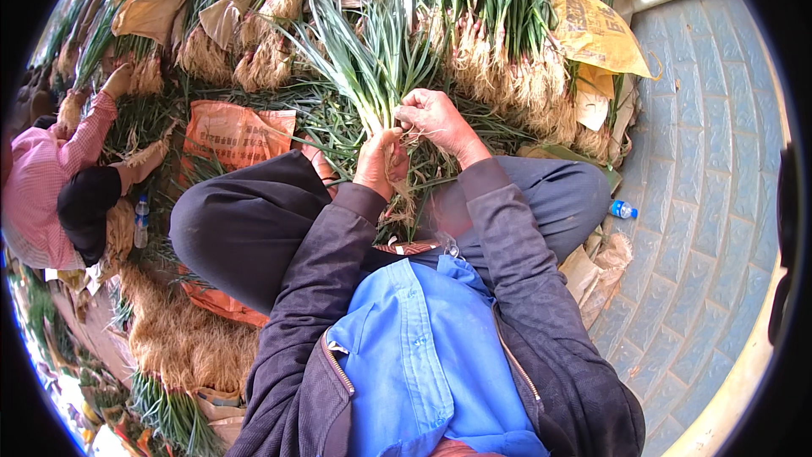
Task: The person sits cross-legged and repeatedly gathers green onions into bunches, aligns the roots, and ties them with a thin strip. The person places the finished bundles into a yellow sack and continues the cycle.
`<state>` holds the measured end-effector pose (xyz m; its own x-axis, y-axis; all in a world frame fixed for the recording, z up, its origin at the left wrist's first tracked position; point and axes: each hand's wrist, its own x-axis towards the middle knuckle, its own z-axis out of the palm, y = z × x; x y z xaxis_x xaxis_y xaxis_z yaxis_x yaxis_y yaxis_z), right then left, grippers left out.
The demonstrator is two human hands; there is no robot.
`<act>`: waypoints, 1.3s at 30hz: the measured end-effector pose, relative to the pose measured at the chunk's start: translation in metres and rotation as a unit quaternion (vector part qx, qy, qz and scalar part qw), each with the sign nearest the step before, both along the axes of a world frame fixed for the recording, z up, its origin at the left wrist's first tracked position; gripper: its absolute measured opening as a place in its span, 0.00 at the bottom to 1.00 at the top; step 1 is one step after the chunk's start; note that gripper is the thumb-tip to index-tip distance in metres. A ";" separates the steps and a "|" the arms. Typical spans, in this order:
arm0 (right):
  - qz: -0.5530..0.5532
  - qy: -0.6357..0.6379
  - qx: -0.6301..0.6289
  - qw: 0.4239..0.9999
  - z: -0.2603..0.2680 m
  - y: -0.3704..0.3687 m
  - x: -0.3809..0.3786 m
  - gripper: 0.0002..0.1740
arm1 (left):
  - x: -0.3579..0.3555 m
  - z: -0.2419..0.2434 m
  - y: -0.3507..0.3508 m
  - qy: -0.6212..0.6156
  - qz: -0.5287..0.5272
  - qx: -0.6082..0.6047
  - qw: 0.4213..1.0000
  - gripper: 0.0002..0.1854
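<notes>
A bunch of long green leafy plants (374,70), like garlic or scallion greens, points away from me with its leaves fanned out. My left hand (380,162) is closed around its lower end, and stringy pale roots (403,200) hang below the fingers. At the right side of the stems is my right hand (436,120), its thumb and fingertips pinched together close to the left thumb. Whether anything is between those fingertips is too small to tell. Loose green leaves (463,120) lie beneath both hands, between my crossed legs.
Rooted bundles (507,63) line the far side, partly under sacks (590,22). An orange sack (235,130) lies left of centre. A person in pink (51,184) sits at left, near a water bottle (141,222). Another bottle (623,209) lies at right by blue-grey paving (704,158).
</notes>
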<state>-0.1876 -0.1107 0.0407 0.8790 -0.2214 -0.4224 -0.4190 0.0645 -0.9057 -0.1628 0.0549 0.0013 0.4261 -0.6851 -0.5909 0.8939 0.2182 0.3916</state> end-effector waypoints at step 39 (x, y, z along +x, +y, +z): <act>-0.024 0.064 0.132 0.989 -0.060 -0.002 0.008 0.34 | -0.005 -0.014 0.002 0.035 -0.059 0.033 0.997 0.20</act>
<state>-0.1791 -0.1127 -0.0195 0.8064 -0.1279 -0.5774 -0.5193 0.3141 -0.7948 -0.1675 0.0566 -0.0124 0.3009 -0.6866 -0.6619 0.9377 0.0864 0.3366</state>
